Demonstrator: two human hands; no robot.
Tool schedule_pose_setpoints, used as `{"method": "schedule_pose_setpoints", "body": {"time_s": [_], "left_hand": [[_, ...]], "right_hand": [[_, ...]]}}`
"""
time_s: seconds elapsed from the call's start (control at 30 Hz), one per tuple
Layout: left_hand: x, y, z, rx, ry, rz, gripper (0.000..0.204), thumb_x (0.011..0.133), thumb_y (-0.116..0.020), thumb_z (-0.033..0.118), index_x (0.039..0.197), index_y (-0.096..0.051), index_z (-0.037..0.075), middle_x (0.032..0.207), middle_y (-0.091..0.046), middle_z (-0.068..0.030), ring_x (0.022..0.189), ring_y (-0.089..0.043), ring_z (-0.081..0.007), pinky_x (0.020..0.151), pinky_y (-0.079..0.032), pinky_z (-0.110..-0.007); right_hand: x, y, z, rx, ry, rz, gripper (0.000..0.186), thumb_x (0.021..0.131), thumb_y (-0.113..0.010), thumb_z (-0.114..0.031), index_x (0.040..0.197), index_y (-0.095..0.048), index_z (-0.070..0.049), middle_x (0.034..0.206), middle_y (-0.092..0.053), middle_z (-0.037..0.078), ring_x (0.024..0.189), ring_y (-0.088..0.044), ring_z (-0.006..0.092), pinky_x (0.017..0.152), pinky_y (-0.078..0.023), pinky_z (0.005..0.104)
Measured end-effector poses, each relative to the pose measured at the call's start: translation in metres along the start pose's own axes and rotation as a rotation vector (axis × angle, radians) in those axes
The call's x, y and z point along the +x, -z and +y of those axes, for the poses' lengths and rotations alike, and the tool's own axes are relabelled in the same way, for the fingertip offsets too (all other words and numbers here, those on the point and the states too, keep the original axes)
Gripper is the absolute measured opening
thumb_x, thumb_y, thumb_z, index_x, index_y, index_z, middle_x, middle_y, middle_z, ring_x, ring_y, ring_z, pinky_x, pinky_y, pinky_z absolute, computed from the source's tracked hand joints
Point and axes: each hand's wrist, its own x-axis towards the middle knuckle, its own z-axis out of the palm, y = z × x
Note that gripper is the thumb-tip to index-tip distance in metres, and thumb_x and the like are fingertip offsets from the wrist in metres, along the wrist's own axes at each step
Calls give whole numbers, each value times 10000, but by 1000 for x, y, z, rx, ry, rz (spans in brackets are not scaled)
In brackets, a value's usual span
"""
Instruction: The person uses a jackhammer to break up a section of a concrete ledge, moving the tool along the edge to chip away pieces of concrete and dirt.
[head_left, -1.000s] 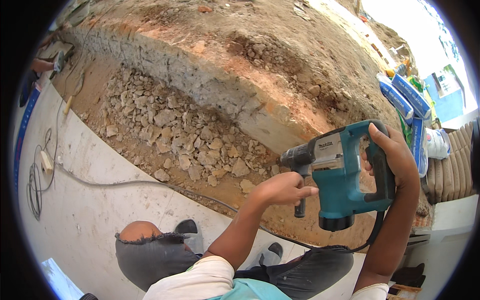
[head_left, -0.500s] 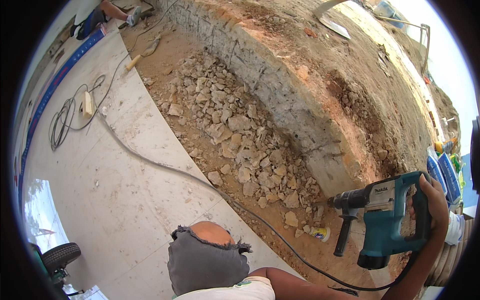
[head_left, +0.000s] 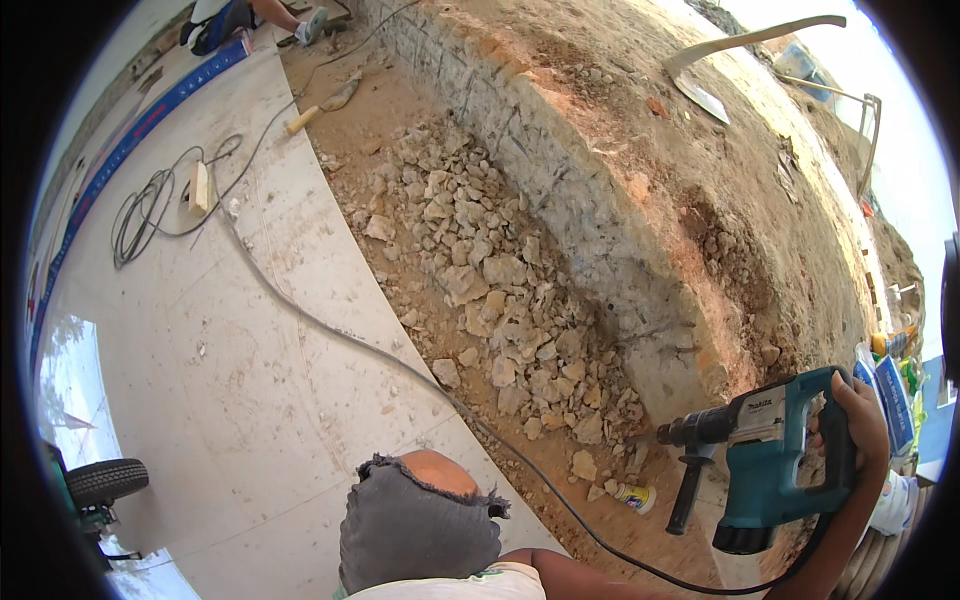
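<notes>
My right hand is wrapped round the rear handle of a teal and black rotary hammer. The tool is held level at the lower right, its chuck end facing left toward the rubble. Its black side handle hangs down with no hand on it. Whether a bit sits in the chuck I cannot tell. A dark power cable runs from the tool along the pale floor. My left hand is out of sight. Below the chuck lies a small yellow and white tub.
Broken rubble fills the dirt strip beside a rough concrete edge. A hoe lies on the raised soil. Coiled cable and a wood block rest on the pale floor. Another person's leg shows far left.
The view has turned a little, so the floor, rubble and hoe appear farther right and lower. My right hand keeps its hold on the rotary hammer, which stays nearly level.
</notes>
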Motion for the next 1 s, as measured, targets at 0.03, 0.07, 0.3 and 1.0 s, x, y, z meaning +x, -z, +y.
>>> {"method": "schedule_pose_setpoints", "body": {"time_s": [0.03, 0.07, 0.3, 1.0], "left_hand": [[0, 0, 1, -1, 1, -6, 259, 891, -730, 221, 960, -625, -5, 822, -636, -51, 689, -608, -134, 629, -476, -255], [0, -1, 1, 0, 5, -6, 260, 890, -731, 219, 962, -626, -8, 825, -636, -53, 691, -609, -137, 631, -476, -257], [1, 2, 1, -27, 27, -15, 266, 885, -734, 203, 976, -629, -23, 843, -639, -72, 703, -613, -157, 643, -477, -268], [-5, 5, -6, -94, 43, -62, 290, 868, -746, 156, 1015, -640, -70, 897, -649, -127, 742, -627, -216, 678, -479, -303]], "right_hand": [[2, 1, 1, 2, 10, -4, 326, 979, -561, -355, 1045, -550, -36, 636, -590, 101, 428, -558, 165, 381, -479, 279], [4, 3, 3, 4, 14, -18, 325, 978, -561, -352, 1044, -550, -34, 637, -590, 102, 430, -558, 165, 383, -480, 280], [1, 10, 3, -15, -16, 11, 325, 969, -568, -344, 1051, -549, -30, 650, -597, 111, 437, -562, 171, 385, -481, 289], [1, 16, 11, -23, 22, 14, 349, 956, -581, -367, 1076, -545, -42, 640, -588, 118, 423, -553, 176, 368, -466, 290]]}}
